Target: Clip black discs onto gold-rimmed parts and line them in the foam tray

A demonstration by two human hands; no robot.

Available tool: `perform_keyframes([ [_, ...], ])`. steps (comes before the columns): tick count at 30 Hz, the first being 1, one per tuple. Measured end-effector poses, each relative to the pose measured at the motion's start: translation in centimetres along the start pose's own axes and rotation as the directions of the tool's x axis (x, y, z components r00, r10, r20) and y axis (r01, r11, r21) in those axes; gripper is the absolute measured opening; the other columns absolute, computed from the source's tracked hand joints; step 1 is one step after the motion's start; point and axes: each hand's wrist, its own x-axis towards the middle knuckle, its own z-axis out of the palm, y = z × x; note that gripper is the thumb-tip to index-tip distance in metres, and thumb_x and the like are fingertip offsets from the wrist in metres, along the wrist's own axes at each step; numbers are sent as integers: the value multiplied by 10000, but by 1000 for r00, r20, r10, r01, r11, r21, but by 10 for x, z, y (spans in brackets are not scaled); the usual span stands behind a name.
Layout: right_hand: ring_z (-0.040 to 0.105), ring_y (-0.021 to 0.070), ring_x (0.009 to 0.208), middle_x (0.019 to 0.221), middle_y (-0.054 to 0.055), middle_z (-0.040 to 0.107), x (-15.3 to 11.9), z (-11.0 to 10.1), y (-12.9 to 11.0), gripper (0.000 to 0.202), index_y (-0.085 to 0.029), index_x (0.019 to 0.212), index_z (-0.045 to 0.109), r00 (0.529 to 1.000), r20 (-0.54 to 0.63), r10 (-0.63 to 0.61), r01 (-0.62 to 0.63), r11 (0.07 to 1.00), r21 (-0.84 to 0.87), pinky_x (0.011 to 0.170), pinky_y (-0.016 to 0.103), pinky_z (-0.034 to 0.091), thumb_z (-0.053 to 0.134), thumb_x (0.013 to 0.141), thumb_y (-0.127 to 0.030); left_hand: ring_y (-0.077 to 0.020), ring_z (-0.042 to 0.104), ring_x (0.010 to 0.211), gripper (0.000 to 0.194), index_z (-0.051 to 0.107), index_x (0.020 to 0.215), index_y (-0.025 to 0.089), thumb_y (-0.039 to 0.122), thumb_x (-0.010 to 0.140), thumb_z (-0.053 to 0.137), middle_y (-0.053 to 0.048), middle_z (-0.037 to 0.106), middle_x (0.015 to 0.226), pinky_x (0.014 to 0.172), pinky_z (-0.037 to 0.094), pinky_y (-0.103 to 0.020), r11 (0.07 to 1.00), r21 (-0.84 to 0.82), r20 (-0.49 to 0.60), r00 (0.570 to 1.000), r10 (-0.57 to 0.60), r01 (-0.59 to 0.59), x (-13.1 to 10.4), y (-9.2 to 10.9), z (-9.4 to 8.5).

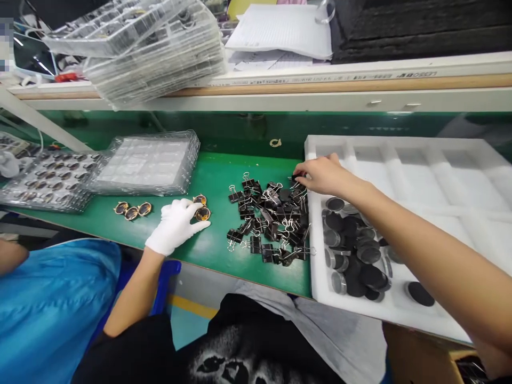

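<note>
Left hand (173,226), white glove: palm down, low over the green bench top (219,253), thumb and forefinger part-way spread. Two round gold-rimmed parts (203,214) lie at the fingertips, one just beyond the other. The nearer part sits in the gap between my thumb and forefinger; the forefinger tip overlaps the edge of the farther one. I see nothing lifted in this hand; whether the finger presses on the part, I cannot tell.

Right hand (323,175), bare: thumb and forefinger drawn together in a pinch on a small black binder clip (294,177), its silver wire poking out on the left of my fingertips. The clip is at the very tips, largely covered by them, at the far right corner of the clip pile (256,245). Whether it is clear of the other clips, I cannot tell. The pile spreads between my two hands, wire handles pointing every way.

Right of the pile, the white foam tray (314,261) stands just beside it; my right forearm crosses above. Black discs (373,277) crowd one near compartment, some on edge; a single disc (420,293) lies apart to the right.

Left of my glove, three more round parts (131,213) touch in a row, near the clear tray stack (140,165). Farther left, a filled tray (56,178) holds rows of similar pieces. A co-worker's blue garment (60,298) is at lower left.
</note>
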Motion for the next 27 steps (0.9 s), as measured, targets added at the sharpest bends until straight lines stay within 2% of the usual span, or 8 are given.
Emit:
perform_keyframes([
  [4,738,314,944,1055,120,798,-15,-7,8,266,-183,1121,735,970,-243,-14,66,975,210,871,493,532,532,985,-287,-360,614,1141,577,597,1400,174,575,993,521,-173,691,1262,885,443,-451,1000,-10,21,999,-25,25,-4,6,0],
  [7,751,288,959,1026,95,805,-22,-15,11,243,-187,1116,739,962,-271,-16,110,935,337,857,445,566,556,976,-265,-365,630,1143,547,595,1397,166,539,1011,487,-171,710,1252,894,449,-458,999,-41,2,1000,-22,22,-7,9,3],
  [13,751,250,905,982,84,812,-9,-15,-3,201,-160,1072,781,985,-69,-158,172,938,300,848,400,561,617,969,-212,-324,670,1076,382,706,1059,241,529,1018,458,-116,744,1199,915,473,-440,988,-145,-73,996,43,-53,-8,3,8],
  [16,736,239,923,992,69,807,-5,-19,-9,230,-161,1145,775,962,96,-256,220,932,287,859,390,539,653,982,-268,-314,678,1028,382,712,959,249,516,1023,446,-102,750,1156,866,480,-423,987,-125,-86,993,86,-97,-5,-2,14],
  [18,716,264,1022,1099,83,794,-8,-27,-6,322,-165,1260,735,946,147,-289,243,931,271,916,422,517,651,1000,-336,-318,684,996,371,725,950,256,493,1022,449,-108,750,1150,812,480,-418,990,-91,-103,990,98,-107,-5,-5,19],
  [21,685,273,1082,1209,95,755,-24,-43,8,318,-178,1288,705,959,107,-264,235,946,222,967,446,478,606,1020,-318,-315,694,933,335,728,918,280,434,1018,447,-89,750,1123,727,485,-410,991,-74,-144,985,96,-108,-6,-7,23],
  [23,686,260,998,1110,83,759,-39,-48,19,221,-193,1167,737,968,129,-217,201,971,128,957,449,460,642,973,-238,-305,695,907,309,708,905,290,405,1019,444,-61,745,1110,703,507,-410,988,-95,-183,977,105,-124,-7,-8,24],
  [27,679,261,897,1023,95,727,-68,-36,34,244,-186,1090,732,967,213,-142,159,985,-68,893,434,445,728,851,-136,-292,688,889,233,629,845,275,373,996,481,-39,735,990,748,567,-439,966,-210,-287,954,87,-151,-10,-6,26],
])
